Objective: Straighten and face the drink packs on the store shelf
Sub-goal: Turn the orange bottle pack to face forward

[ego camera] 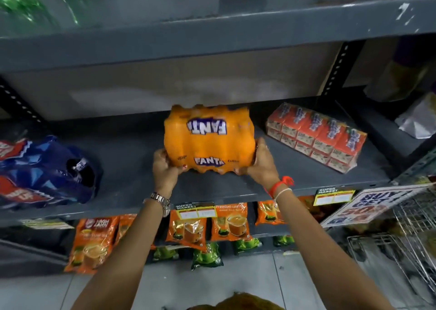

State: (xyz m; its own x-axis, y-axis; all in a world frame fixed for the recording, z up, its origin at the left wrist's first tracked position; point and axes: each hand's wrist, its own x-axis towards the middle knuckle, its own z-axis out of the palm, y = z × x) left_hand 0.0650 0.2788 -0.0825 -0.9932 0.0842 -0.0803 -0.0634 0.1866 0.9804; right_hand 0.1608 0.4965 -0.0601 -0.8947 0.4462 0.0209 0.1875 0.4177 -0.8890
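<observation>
**A:** You've got the orange shrink-wrapped Fanta drink pack point(207, 140) clamped from both sides, sitting mid-shelf on the grey metal shelf board point(132, 144), with its near edge close to the front lip. What worries you from here?

**B:** The film. It looks slick and slack, so if you drag the pack by its lower corners alone, your fingers could slide along the wrap instead of turning the load. I'd also judge the near edge risky: pull it much further toward you and it may tip off the lip onto the orange tea pouches point(230, 222) hanging below.

**A:** And the neighbours?

**B:** The red block of small juice cartons point(316, 136) lies well apart to your right, angled on the shelf; swing the Fanta's far corner that way and you could knock it more crooked. The crumpled blue cola pack point(54, 168) on the left is near enough to snag too.

**A:** How are your hands set?

**B:** Your left hand point(165, 168) cups the near-left corner, thumb on the front face, fingers curled underneath or behind; I can't tell which. Your right hand point(262, 161) presses the near-right side, palm flat, fingers wrapped closed on the wrap. Both wrists are extended forward, forearms converging.
</observation>
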